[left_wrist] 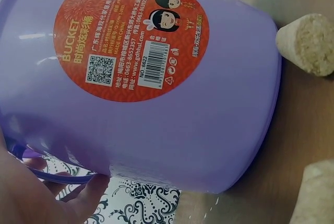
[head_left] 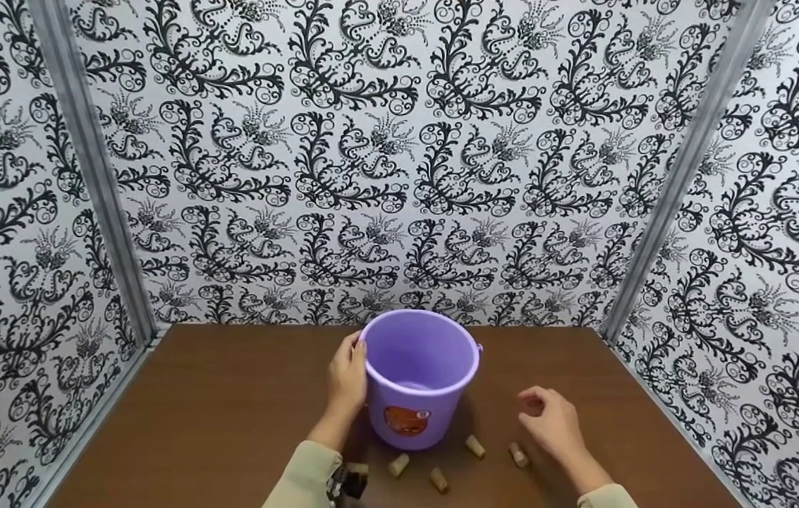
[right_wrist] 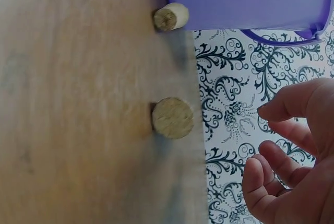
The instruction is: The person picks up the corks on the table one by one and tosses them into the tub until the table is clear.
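A purple bucket (head_left: 410,416) with an orange-red round label stands on the brown table, its mouth tilted toward the head camera. My left hand (head_left: 348,374) grips it at the left of the rim, and in the left wrist view the fingers lie around the bucket's handle (left_wrist: 57,176). To the right, my right hand (head_left: 554,423) hovers above the table with fingers loosely bent and nothing between them. Below that hand lies one tapered cork (head_left: 518,455); another cork (head_left: 474,446) is beside the bucket's base. In the right wrist view, a cork's round end (right_wrist: 173,118) faces the camera.
More corks lie in front of the bucket, including a cork (head_left: 399,464), a cork (head_left: 439,480) and a cork (head_left: 357,468) by the left wrist's black device (head_left: 348,484). Patterned black-and-white walls (head_left: 357,169) with grey corner posts (head_left: 92,155) enclose the table (head_left: 230,409).
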{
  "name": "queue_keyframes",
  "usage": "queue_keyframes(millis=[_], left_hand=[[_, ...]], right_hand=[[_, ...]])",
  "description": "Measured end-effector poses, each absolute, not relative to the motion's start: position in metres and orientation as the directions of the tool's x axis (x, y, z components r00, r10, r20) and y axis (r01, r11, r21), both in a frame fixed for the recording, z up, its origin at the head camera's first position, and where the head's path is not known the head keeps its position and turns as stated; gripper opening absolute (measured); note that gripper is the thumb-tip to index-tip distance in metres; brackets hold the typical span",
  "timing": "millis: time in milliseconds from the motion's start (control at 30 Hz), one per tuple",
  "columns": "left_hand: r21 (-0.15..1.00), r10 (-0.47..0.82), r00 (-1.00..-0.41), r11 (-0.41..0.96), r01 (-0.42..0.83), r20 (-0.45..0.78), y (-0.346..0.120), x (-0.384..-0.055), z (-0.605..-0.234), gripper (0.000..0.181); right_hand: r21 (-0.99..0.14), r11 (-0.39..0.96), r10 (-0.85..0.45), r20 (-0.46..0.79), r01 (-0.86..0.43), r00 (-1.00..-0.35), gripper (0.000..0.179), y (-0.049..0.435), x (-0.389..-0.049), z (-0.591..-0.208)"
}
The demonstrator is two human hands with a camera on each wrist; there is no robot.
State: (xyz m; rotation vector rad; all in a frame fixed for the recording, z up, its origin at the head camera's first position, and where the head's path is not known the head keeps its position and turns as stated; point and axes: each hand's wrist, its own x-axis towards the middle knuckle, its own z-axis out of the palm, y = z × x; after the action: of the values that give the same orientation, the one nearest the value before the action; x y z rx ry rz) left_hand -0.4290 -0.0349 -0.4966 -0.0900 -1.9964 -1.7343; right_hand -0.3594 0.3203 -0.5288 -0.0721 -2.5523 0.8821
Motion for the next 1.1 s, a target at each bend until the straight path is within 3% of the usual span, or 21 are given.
queue_keyframes(millis=[467, 700, 1100], left_hand=[[0.917, -0.267, -0.878, 0.158, 0.367, 0.398, -0.033, -0.43, -0.502, 0.03], [0.912, -0.272, -0.875, 0.212, 0.351, 0.4, -0.036, -0.43, -0.5, 0.03], [0.919, -0.268, -0.882, 0.182, 0.349, 0.388, -0.035, -0.43, -0.497, 0.03]], right_hand=[[-0.557, 0.825, 0.132, 0.352, -0.094, -0.927, 0.025, 0.33, -0.357, -0.552], [-0.56, 0.824, 0.117, 0.319, -0.088, -0.941, 0.024, 0.328, -0.352, -0.55], [-0.58, 0.812, 0.134, 0.304, -0.072, -0.943, 0.021, 0.327, -0.346, -0.55]])
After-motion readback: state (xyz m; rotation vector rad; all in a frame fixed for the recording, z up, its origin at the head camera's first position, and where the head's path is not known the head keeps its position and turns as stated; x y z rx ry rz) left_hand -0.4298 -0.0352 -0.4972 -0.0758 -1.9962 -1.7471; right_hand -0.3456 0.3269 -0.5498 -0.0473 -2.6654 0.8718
